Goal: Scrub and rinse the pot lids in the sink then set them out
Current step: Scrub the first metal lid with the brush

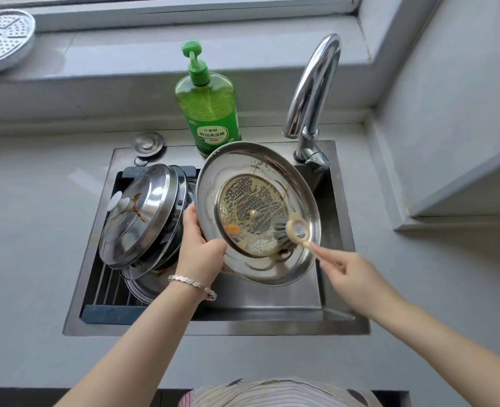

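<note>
My left hand (199,250) grips the pot lid (242,163) at its left rim, thumb inside; my right hand (349,271), at its lower right, pinches the scrubbing brush (298,229) handle.

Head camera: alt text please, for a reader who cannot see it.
A left hand grips the rim of a round steel pot lid with a glass centre, tilted over a steel sink, while the right hand holds a cream scrubbing brush against its soiled underside. Stained steel lids are stacked at the sink's left.

2 hands (201,254), 1 brush (297,230), 1 bottle (210,104)
</note>
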The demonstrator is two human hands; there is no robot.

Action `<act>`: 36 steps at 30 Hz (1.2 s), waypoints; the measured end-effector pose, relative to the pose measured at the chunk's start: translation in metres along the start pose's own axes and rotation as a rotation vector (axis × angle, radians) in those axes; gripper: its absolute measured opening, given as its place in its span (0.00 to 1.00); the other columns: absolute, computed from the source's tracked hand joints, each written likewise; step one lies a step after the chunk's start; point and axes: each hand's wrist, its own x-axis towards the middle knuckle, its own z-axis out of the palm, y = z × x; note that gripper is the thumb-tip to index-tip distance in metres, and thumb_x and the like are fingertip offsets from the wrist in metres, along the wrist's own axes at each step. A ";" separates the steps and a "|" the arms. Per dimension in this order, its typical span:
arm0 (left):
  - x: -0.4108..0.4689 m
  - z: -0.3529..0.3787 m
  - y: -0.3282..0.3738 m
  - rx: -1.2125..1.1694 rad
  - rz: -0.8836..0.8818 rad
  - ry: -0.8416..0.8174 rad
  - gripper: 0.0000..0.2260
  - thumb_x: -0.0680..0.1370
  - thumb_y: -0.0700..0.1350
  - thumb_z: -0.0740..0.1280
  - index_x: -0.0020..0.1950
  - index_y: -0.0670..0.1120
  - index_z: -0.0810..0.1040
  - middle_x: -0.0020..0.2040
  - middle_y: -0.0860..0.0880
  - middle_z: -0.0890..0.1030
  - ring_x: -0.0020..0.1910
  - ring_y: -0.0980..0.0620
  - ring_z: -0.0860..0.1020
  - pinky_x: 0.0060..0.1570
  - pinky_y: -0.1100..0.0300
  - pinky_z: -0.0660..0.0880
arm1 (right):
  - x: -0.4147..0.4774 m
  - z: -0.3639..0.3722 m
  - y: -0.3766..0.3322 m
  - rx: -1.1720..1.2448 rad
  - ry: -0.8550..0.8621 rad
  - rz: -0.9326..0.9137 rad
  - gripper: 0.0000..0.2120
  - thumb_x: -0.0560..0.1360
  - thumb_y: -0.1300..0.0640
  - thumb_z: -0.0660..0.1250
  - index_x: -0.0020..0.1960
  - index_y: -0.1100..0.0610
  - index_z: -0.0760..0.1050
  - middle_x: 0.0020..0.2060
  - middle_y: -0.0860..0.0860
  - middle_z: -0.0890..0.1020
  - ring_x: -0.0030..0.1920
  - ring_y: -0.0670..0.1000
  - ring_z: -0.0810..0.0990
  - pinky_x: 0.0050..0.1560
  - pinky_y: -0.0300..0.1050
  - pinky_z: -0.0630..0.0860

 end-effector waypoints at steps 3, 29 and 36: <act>-0.001 0.002 0.001 0.021 0.043 0.022 0.30 0.71 0.23 0.56 0.65 0.50 0.64 0.50 0.48 0.76 0.52 0.40 0.78 0.52 0.39 0.76 | -0.009 -0.001 0.000 -0.048 -0.052 0.011 0.19 0.79 0.57 0.57 0.63 0.36 0.70 0.22 0.40 0.71 0.20 0.42 0.64 0.26 0.31 0.62; -0.027 0.016 -0.009 0.146 0.099 -0.049 0.34 0.70 0.22 0.57 0.70 0.50 0.62 0.55 0.52 0.76 0.56 0.52 0.77 0.59 0.53 0.75 | 0.002 0.015 0.012 -0.020 -0.089 0.284 0.18 0.80 0.57 0.54 0.67 0.45 0.69 0.29 0.44 0.71 0.18 0.42 0.64 0.20 0.32 0.60; -0.032 0.019 -0.017 0.057 -0.030 -0.059 0.32 0.67 0.24 0.57 0.67 0.49 0.67 0.51 0.45 0.78 0.55 0.40 0.77 0.55 0.37 0.74 | 0.039 0.006 0.002 -0.025 0.096 0.162 0.19 0.80 0.57 0.55 0.70 0.48 0.66 0.61 0.51 0.77 0.45 0.52 0.79 0.45 0.44 0.75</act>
